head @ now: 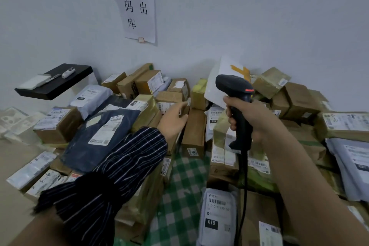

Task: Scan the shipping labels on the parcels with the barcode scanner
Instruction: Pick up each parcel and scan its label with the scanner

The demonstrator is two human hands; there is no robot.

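My right hand [250, 118] grips the handle of a black barcode scanner [236, 94], held upright above the parcels with its cable hanging down. My left hand [173, 119], in a dark striped sleeve, reaches forward with straight fingers and touches a small brown box with a white label [168, 101] in the middle of the pile. Many cardboard boxes and mailer bags with white shipping labels lie around, among them a dark blue bag [95, 138] at the left and a grey bag marked 010 [217, 217] in front.
A black shelf [56, 84] with a pad, a pen and a marker juts from the wall at the left. A paper sign [135, 4] hangs on the white wall. Green checked cloth [179, 195] shows between the two parcel heaps.
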